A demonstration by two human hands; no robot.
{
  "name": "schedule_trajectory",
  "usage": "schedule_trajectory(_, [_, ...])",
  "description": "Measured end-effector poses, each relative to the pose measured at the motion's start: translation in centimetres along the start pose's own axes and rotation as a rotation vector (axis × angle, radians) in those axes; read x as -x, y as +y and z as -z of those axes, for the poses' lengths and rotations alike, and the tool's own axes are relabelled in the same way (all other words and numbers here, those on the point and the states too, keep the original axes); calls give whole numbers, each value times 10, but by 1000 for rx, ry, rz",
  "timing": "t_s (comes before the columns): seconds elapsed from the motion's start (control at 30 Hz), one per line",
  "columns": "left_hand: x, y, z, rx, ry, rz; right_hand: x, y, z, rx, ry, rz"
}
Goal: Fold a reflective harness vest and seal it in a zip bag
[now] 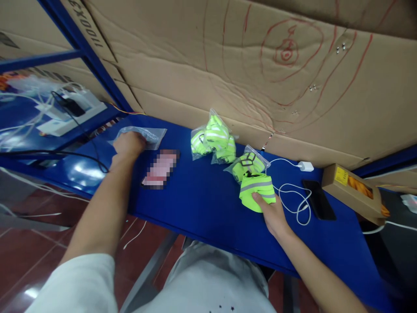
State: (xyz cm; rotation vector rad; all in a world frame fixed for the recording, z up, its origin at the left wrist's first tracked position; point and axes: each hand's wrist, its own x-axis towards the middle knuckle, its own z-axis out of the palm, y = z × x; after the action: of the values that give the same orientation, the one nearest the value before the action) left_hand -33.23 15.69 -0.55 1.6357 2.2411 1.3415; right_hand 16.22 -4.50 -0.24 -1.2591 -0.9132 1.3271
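My right hand (pixel 273 213) grips a folded neon-yellow reflective band (pixel 257 191) with grey stripes, thumb on its near face. It is held just above the blue table. Right behind the band lies a clear bag of neon-yellow reflective gear (pixel 247 163) with a black buckle. Several more bagged neon-yellow bundles (pixel 215 139) are heaped against the cardboard. At the far left, my left hand (pixel 130 142) is closed on clear plastic bags (pixel 154 137) lying flat; its fingertips are mostly hidden. A pixelated pink-screened phone (pixel 161 168) lies to the right of that hand.
The blue table (pixel 195 208) backs onto a cardboard wall (pixel 182 65) with red drawn rings. To the right are a white charger (pixel 305 166) with cable, a dark phone (pixel 319 200) and a cardboard box (pixel 352 191). A power strip (pixel 71 117) with tangled cables sits at left.
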Motion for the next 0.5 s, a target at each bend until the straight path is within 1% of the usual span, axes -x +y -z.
schedule_trajectory(0.13, [0, -7, -1, 28, 97, 153, 0, 2, 0, 36, -13, 21])
schedule_trajectory(0.23, [-3, -13, 6, 47, 162, 314, 0, 1, -1, 55, -8, 13])
schedule_trajectory(0.3, [-5, -15, 13, 69, 167, 363, 1, -1, -2, 62, -16, 0])
schedule_trajectory(0.33, [-5, -16, 16, 77, 166, 354, 1, -1, -3, 64, -23, -3])
schedule_trajectory(0.4, [-5, -15, 22, 89, 159, 287, 1, -2, -3, 69, -32, 2])
schedule_trajectory(0.43, [-4, -14, 24, 96, 160, 237, 0, -3, -3, 71, -33, 6])
schedule_trajectory(0.5, [-3, -10, 27, 120, 176, 80, -1, -3, -2, 75, -26, 12])
